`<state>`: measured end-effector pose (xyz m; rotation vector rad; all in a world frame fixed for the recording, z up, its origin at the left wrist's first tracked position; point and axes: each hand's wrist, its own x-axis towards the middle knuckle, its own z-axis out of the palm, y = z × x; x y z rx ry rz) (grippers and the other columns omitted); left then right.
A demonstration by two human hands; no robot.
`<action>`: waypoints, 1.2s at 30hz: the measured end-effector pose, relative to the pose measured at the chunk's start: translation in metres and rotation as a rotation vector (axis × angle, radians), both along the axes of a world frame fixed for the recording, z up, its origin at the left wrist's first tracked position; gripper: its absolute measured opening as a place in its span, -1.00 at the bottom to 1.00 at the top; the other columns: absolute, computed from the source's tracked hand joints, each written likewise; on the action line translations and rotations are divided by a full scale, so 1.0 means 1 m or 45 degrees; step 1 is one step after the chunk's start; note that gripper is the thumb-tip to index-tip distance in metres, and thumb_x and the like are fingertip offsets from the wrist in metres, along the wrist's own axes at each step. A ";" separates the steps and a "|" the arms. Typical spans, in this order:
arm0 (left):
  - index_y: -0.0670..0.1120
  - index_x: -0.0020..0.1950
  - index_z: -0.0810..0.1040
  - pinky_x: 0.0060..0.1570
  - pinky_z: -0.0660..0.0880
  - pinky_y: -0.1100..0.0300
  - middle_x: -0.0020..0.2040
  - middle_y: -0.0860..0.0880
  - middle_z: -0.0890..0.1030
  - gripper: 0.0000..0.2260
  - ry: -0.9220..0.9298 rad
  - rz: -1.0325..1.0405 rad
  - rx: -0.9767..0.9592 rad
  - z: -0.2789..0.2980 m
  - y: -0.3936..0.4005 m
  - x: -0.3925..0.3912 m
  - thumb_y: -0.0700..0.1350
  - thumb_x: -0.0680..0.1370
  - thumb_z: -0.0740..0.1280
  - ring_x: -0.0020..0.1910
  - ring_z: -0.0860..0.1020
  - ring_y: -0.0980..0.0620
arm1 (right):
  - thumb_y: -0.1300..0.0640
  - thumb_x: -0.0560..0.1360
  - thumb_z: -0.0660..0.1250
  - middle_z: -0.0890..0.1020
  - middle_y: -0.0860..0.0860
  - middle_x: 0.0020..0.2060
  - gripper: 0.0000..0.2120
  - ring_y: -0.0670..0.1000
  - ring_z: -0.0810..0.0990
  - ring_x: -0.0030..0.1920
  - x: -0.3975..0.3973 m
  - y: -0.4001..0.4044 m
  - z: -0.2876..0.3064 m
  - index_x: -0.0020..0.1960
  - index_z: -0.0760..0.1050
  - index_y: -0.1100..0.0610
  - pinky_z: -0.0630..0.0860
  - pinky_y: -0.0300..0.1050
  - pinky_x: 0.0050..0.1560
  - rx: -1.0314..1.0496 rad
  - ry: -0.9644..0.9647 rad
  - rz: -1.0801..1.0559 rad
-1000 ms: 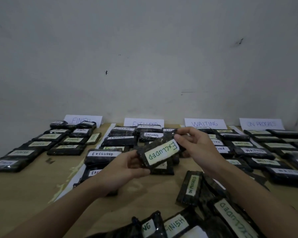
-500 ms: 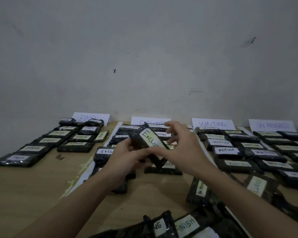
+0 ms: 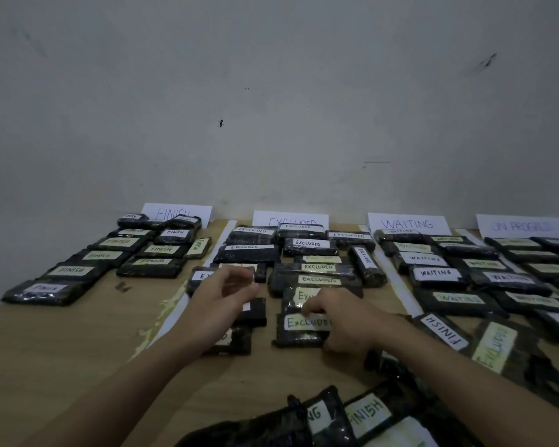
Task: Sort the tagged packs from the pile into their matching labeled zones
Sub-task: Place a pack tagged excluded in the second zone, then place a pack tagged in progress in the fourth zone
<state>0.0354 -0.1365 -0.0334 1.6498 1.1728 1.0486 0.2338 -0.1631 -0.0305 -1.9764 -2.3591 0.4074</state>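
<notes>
Dark wrapped packs with hand-written tags lie in rows under four paper signs: FINISH (image 3: 176, 212), EXCLUDED (image 3: 291, 219), WAITING (image 3: 407, 224) and ON PROGRESS (image 3: 520, 226). My right hand (image 3: 346, 321) grips the right end of an EXCLUDED pack (image 3: 299, 327) that lies flat at the front of the EXCLUDED column, just below another one. My left hand (image 3: 223, 295) hovers over the left side of that column with its fingers loosely curled and nothing in it. The unsorted pile (image 3: 365, 414) sits at the near edge, between my forearms.
Loose packs tagged FINISH (image 3: 442, 330) and EXCLUDED (image 3: 494, 346) lie to the right of my right hand. White tape strips (image 3: 397, 282) divide the zones on the wooden table (image 3: 62, 343). A plain wall stands behind the signs.
The EXCLUDED pack, held up in both hands before, now lies on the table in the EXCLUDED column. My left hand has let go of it and the right hand has gone down with it.
</notes>
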 end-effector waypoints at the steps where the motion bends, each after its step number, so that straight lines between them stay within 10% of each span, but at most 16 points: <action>1: -0.02 0.05 0.52 0.08 0.51 0.14 0.02 0.07 0.59 -0.89 0.022 -0.030 0.017 -0.001 -0.001 0.001 -0.15 0.53 0.31 0.04 0.54 0.18 | 0.25 0.42 0.39 0.33 0.05 0.37 -0.42 0.08 0.29 0.37 0.000 0.001 0.000 0.39 0.33 0.05 0.36 -0.09 0.26 0.000 0.000 0.015; 5: 0.01 0.02 0.53 -0.03 0.47 0.37 0.01 0.10 0.59 -0.88 0.110 -0.166 0.110 -0.008 -0.002 0.010 -0.16 0.52 0.33 0.02 0.54 0.25 | 0.10 0.36 0.48 0.38 -0.02 0.27 -0.38 0.02 0.34 0.28 0.014 -0.002 0.010 0.37 0.36 -0.01 0.34 -0.14 0.23 0.008 0.005 0.051; 13: 0.01 0.06 0.52 -0.04 0.42 0.49 0.04 0.15 0.58 -0.86 0.266 -0.512 0.245 -0.012 -0.012 0.051 -0.15 0.52 0.33 0.04 0.52 0.32 | 0.47 0.36 0.17 0.29 -0.13 0.40 -0.31 -0.08 0.20 0.42 0.073 -0.046 0.028 0.35 0.38 -0.11 0.24 -0.02 0.41 -0.195 -0.179 0.149; 21: -0.01 0.10 0.51 -0.07 0.46 0.39 0.03 0.09 0.57 -0.80 0.398 -0.540 0.156 -0.008 -0.017 0.074 -0.02 0.51 0.34 0.03 0.53 0.23 | 0.23 0.38 0.38 0.42 -0.11 0.17 -0.55 -0.10 0.36 0.18 0.081 -0.049 0.017 0.22 0.48 -0.07 0.39 -0.13 0.22 0.045 -0.063 0.132; 28: -0.10 0.04 0.56 -0.26 0.51 0.26 -0.05 -0.06 0.68 -0.89 -0.106 -0.514 -0.266 0.003 -0.018 0.078 -0.16 0.53 0.32 -0.09 0.65 0.00 | -0.02 0.22 0.57 0.43 -0.14 0.01 -0.41 -0.14 0.45 0.01 0.072 -0.047 0.015 0.22 0.51 -0.02 0.48 -0.18 0.03 0.746 0.346 0.097; 36: -0.15 0.07 0.58 0.00 0.55 0.15 -0.01 -0.11 0.68 -0.83 -0.234 -0.497 -0.249 0.015 -0.013 0.071 -0.17 0.54 0.28 -0.05 0.64 -0.03 | 0.07 0.29 0.55 0.46 -0.17 0.05 -0.42 -0.17 0.46 0.08 0.070 -0.051 0.015 0.27 0.48 0.04 0.46 -0.21 0.12 0.855 0.476 0.039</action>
